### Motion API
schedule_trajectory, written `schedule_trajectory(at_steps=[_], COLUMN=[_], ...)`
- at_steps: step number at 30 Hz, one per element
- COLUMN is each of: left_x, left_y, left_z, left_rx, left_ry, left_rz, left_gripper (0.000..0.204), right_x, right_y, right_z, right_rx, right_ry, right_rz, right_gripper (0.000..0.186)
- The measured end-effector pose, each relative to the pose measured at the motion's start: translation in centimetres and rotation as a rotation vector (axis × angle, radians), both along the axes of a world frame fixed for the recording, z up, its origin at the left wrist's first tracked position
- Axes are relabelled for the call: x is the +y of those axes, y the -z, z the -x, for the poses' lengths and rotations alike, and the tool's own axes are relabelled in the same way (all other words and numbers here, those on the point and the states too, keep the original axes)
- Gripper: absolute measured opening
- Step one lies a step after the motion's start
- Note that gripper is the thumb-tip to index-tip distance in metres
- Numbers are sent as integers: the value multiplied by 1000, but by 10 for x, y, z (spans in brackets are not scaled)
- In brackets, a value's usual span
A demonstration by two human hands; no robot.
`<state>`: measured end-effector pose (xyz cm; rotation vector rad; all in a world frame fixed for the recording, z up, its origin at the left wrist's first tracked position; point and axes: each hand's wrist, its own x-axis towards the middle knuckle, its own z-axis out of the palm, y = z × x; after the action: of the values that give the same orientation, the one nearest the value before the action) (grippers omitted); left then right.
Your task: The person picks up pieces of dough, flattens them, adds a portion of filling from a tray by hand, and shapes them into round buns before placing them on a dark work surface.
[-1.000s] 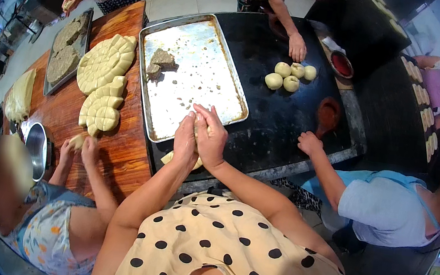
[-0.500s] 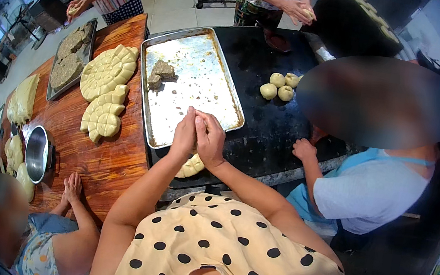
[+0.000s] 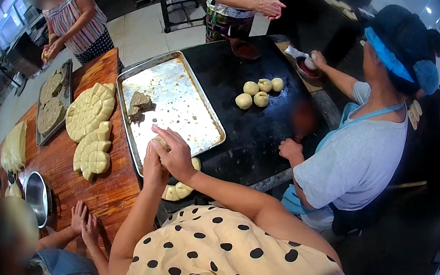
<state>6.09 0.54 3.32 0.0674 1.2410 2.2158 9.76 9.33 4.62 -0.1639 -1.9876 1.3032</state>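
My left hand and my right hand are pressed together over the near edge of a metal baking tray. A small piece of dough shows between my palms, mostly hidden by the fingers. My right hand lies over it from above, with its fingers stretched toward the tray. Below, the left hand cups the piece. A crumbly brown lump of filling sits at the tray's left side. Cut dough pieces lie on the black table beside my right wrist, partly covered by my arm.
Several dough balls sit on the black table. Scored dough slabs, a tray of filling and a steel bowl stand on the wooden table. Co-workers stand around; the one at right reaches toward a small bowl.
My view has shifted. My right hand has turned over the left, and the dough between them now shows. The co-worker at right has straightened and reaches to a bowl; another dough ball now shows.
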Motion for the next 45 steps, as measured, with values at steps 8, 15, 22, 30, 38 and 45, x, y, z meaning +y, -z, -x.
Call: schedule_trajectory(at_steps=[8, 15, 22, 30, 38, 45], left_x=[14, 35, 9, 5, -13, -1], left_y=[-48, -11, -19, -50, -77, -58], left_z=[31, -10, 18, -3, -15, -42], left_rx=[-56, 40, 49, 28, 152, -3], left_ry=[388, -28, 203, 177, 530, 264], left_rz=[204, -36, 263, 49, 134, -71], left_gripper=[62, 41, 52, 69, 62, 62], right_x=[36, 11, 32, 22, 46, 30], right_y=[6, -6, -9, -20, -42, -36], right_z=[2, -2, -12, -33, -53, -50], right_rx=[34, 57, -19, 77, 78, 131], right_ry=[-194, 158, -171, 75, -281, -48], right_rz=[646, 370, 40, -334, -402, -429], right_gripper=[37, 31, 56, 93, 86, 82])
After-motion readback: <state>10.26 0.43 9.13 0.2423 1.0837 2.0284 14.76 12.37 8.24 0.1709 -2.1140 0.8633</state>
